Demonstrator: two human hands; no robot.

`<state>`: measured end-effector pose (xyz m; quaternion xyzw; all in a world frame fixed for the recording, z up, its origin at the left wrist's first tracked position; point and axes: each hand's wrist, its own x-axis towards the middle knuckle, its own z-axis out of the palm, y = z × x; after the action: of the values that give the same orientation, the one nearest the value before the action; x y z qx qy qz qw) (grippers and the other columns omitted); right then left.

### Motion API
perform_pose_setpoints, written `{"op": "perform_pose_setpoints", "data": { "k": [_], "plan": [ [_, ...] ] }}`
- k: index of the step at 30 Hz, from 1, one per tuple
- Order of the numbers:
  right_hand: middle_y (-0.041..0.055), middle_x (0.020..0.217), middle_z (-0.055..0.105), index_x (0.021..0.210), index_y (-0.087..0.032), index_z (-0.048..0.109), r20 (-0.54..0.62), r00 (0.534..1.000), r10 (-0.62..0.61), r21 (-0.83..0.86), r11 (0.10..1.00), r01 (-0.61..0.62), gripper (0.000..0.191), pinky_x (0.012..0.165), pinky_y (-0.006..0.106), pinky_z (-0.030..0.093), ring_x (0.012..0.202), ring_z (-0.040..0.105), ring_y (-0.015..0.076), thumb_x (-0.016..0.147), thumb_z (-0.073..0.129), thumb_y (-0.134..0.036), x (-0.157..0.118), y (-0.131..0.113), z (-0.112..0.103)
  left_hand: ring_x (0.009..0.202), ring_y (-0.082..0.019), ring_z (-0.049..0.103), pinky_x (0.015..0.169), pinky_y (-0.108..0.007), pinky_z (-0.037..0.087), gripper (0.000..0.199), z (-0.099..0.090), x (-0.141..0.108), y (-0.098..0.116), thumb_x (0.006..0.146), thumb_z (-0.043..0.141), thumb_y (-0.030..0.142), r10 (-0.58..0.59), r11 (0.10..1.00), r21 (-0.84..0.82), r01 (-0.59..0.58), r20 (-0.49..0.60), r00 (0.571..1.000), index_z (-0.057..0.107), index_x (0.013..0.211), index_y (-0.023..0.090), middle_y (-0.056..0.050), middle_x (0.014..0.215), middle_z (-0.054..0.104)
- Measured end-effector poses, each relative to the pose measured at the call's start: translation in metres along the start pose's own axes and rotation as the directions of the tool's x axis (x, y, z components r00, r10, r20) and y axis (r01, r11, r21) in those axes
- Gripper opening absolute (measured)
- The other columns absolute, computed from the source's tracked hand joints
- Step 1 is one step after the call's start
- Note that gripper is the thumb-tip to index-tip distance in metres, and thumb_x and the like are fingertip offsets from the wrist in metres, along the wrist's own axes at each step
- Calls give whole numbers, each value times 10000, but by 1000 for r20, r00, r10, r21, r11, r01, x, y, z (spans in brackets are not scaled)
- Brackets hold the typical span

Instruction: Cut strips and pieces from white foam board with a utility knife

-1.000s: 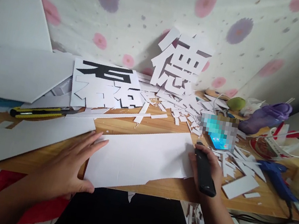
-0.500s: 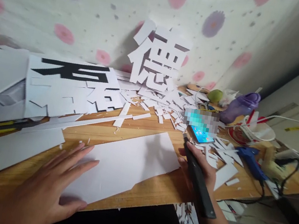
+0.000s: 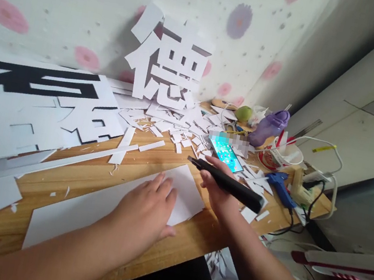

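My left hand [image 3: 146, 205] lies flat on a white foam board [image 3: 84, 206], fingers stretched out and thumb toward the near edge. Hand and forearm hide part of the board. In my right hand [image 3: 221, 189] is a black utility knife [image 3: 236, 187], held just past the board's right end. Its narrow tip points left, above the table. Behind the hands, a phone [image 3: 226, 154] with a lit screen rests among white offcuts [image 3: 188, 135].
A white cut-out character [image 3: 174, 65] leans on the patterned wall covering. Cut sheets with a black shape [image 3: 38, 80] lie at left. A blue glue gun [image 3: 280, 185], a paper bowl [image 3: 284, 154] and a purple container [image 3: 270, 128] stand at right. The wooden table's [image 3: 183, 245] front edge is near.
My left hand has slid right along the board toward its right end. My right hand has turned the knife, so its tip now points left. The view has swung right.
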<state>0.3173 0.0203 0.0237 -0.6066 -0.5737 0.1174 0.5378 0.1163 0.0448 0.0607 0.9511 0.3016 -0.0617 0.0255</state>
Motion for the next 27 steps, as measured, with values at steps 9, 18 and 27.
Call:
{"op": "perform_pose_setpoints", "data": {
  "k": [9,18,27],
  "plan": [
    [23,935,748,1008,-255,681,118,991,-70,-48,996,76,216,777,310,573,839,713,186,814,707,-346,7,7,19,1352,-375,424,1037,-499,471,917,18,17,-9,694,729,625,13,1000,-7,-13,36,999,489,1372,56,-247,1470,421],
    [35,874,724,1077,-254,640,173,982,70,36,996,-77,275,619,308,572,672,679,170,888,614,-452,3,21,24,1328,-391,446,1023,-525,473,894,21,20,-14,660,726,671,27,999,-44,-28,-32,999,558,1305,76,-267,1440,456],
    [51,967,707,1063,-257,631,185,980,70,32,997,-77,244,670,320,565,857,688,207,883,628,-420,0,19,22,1327,-384,452,1011,-515,486,855,19,19,-13,666,727,662,21,999,-34,-21,-17,1000,579,1284,90,-262,1439,457]
  ]
}}
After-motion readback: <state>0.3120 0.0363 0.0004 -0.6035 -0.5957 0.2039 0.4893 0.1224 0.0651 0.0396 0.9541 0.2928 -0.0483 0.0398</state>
